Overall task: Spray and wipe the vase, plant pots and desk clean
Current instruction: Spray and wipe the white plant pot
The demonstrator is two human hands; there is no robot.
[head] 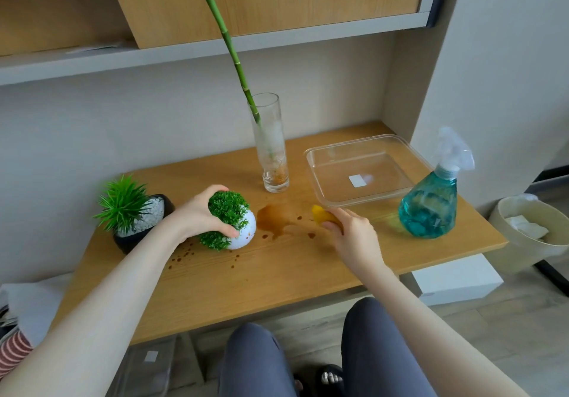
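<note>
My left hand [203, 216] grips a round white plant pot [244, 230] with green foliage, tipped on its side on the wooden desk [277, 276]. My right hand [351, 231] holds a yellow cloth [321, 215] pressed on the desk beside a brown spill [274, 221]. Brown droplets dot the desk around the white pot. A black plant pot [135, 236] with white pebbles stands at the left. A tall glass vase [272, 150] with a bamboo stalk stands behind the spill. A blue spray bottle [431, 208] stands at the right.
A clear plastic tray [320, 187] lies between the vase and the spray bottle. A beige waste bin [529, 236] with paper stands on the floor to the right. A shelf and cabinet hang above the desk. My knees are under the desk's front edge.
</note>
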